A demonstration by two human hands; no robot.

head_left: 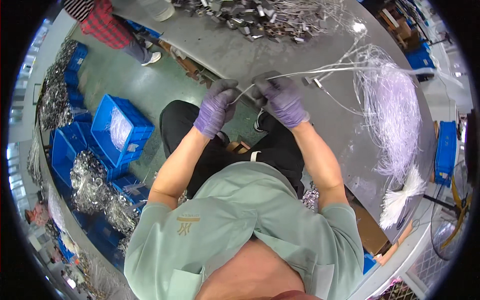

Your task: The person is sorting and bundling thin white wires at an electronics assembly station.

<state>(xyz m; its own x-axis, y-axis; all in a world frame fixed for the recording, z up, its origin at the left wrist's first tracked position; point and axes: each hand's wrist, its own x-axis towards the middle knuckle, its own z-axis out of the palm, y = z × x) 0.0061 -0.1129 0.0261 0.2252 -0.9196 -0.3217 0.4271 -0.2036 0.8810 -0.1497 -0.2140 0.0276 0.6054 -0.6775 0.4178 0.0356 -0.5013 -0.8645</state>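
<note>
My left hand and my right hand, both in purple gloves with greyed fingers, are raised in front of me near the table's edge. Between them runs a short curved piece of thin whitish cable, pinched by the fingers of each hand. From my right hand the cable continues across the table toward the far right. A small metal-ended piece lies beside the cable. To the right rests a large bundle of clear, shiny strands. What the fingertips hide I cannot make out.
On the far side of the grey table lies a heap of small metal parts and wires. A blue crate with strands stands left on the floor, near piles of metal pieces. Another person stands at far left.
</note>
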